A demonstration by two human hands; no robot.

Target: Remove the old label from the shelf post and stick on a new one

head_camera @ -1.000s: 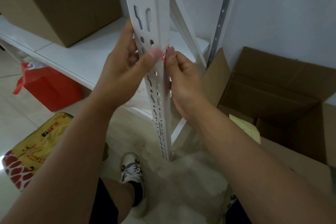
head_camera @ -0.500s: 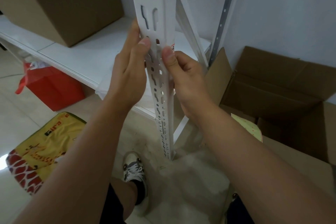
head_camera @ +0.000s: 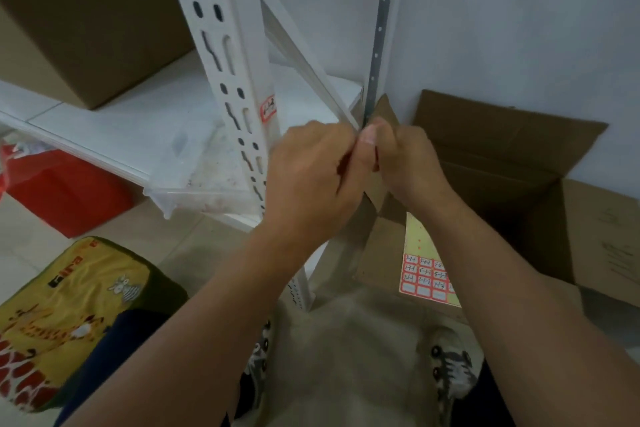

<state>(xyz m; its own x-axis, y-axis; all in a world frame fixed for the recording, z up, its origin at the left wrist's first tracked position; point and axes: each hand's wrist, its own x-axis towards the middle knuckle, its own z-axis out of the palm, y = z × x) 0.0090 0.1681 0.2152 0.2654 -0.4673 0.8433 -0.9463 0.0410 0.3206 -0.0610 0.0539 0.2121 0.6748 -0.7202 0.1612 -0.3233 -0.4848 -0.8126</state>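
Note:
A white slotted shelf post (head_camera: 239, 87) rises at the centre left. A small red-bordered label (head_camera: 268, 107) with handwriting is stuck on its side face. My left hand (head_camera: 311, 177) and my right hand (head_camera: 405, 159) are off the post, just right of it and lower. They meet with fingers curled and thumb tips touching, and I see nothing held between them. A yellow sheet of red-bordered labels (head_camera: 427, 274) lies below my right forearm, on a cardboard flap.
An open cardboard box (head_camera: 512, 163) stands at the right against the wall. A closed box (head_camera: 86, 21) sits on the white shelf (head_camera: 114, 128). A red bag (head_camera: 65, 194) and a yellow giraffe-print cushion (head_camera: 69, 305) are on the floor at left. My shoes (head_camera: 450, 367) are below.
Both hands, which pressed the label on the post's edge, have let go and moved right and down, meeting in front of the box flap. The label stays on the post.

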